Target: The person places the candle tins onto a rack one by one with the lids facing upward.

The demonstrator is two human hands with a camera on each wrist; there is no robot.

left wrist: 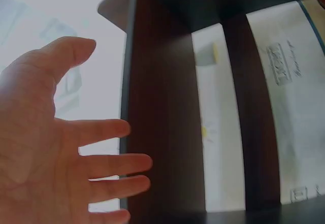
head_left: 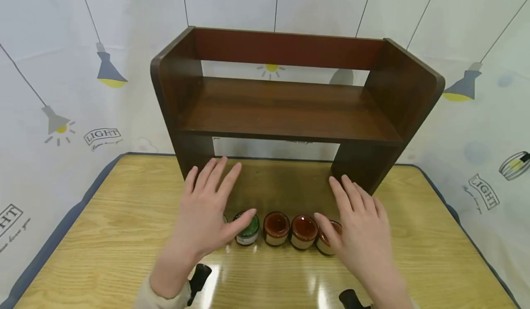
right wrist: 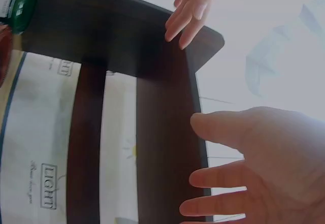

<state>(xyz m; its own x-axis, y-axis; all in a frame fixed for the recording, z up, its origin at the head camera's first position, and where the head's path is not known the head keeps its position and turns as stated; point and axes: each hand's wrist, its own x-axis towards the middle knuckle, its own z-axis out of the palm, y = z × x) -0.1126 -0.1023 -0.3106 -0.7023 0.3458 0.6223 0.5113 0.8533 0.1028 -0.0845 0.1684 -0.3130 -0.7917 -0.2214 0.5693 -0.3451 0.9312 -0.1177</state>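
Observation:
My left hand (head_left: 203,214), fingers straight and spread, is over the left end of a row of small lidded jars. A green-topped jar (head_left: 247,233) shows beside its thumb, and the edge of another jar (head_left: 225,219) is mostly hidden behind it. My right hand (head_left: 362,228) is likewise open at the row's right end, its thumb overlapping a brown-topped jar (head_left: 325,244) in the head view. Between the hands stand two more jars with reddish-brown tops, a left one (head_left: 276,230) and a right one (head_left: 304,233). Both wrist views show bare palms holding nothing.
A dark brown two-tier wooden shelf (head_left: 281,111) stands on the wooden table (head_left: 103,226) behind the jars, with upright side panels and an open lower space. Behind it hangs a white backdrop (head_left: 136,70) printed with lamps. Black wrist straps (head_left: 199,279) show at the bottom.

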